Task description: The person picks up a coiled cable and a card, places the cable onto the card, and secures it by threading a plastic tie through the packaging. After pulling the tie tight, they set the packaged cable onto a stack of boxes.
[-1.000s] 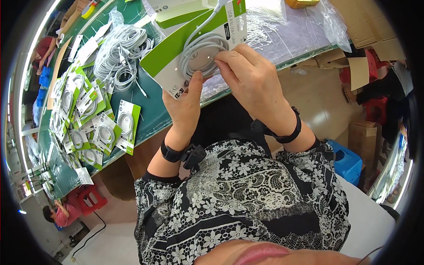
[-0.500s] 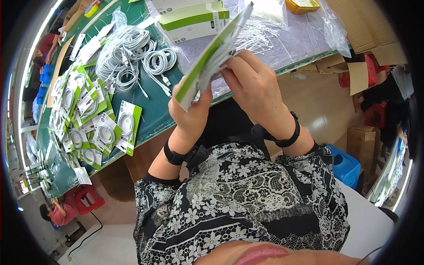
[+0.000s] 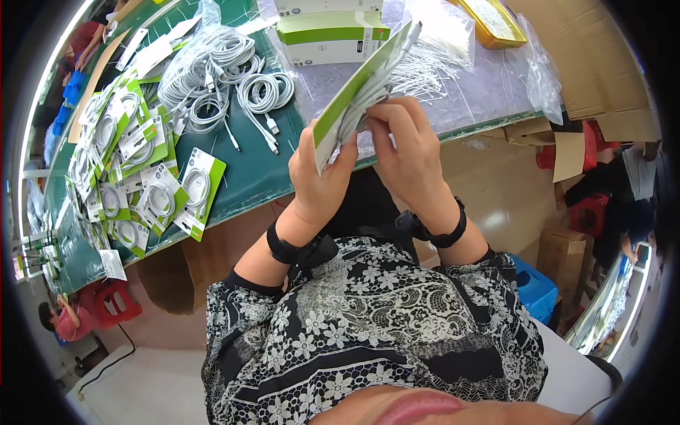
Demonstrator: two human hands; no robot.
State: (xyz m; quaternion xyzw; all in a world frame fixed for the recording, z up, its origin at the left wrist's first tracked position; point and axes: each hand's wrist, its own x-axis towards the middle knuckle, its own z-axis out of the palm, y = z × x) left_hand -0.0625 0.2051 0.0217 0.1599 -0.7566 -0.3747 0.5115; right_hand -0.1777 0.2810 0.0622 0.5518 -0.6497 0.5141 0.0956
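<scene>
My left hand point(image 3: 320, 180) is closed round the lower end of a green and white backing card point(image 3: 338, 113), which stands tilted with its edge toward me. A coiled light grey cable point(image 3: 370, 91) lies against the card's right face, one plug sticking up past the top corner. Bent and pinched together, the fingers of my right hand point(image 3: 411, 145) work at the coil; what is between the fingertips is too small to make out. Loose coiled cables point(image 3: 263, 95) lie on the green table beyond my left hand.
Carded cables point(image 3: 163, 198) are heaped at the left of the green table point(image 3: 244, 166). A box of cards point(image 3: 333, 35) stands at the back, beside scattered white cable ties point(image 3: 425, 78) and a yellow tray point(image 3: 499, 32). Other people sit or stand at both sides.
The view has shifted slightly. Both hands stay on the card and cable; my right fingers have moved a little along the coil.
</scene>
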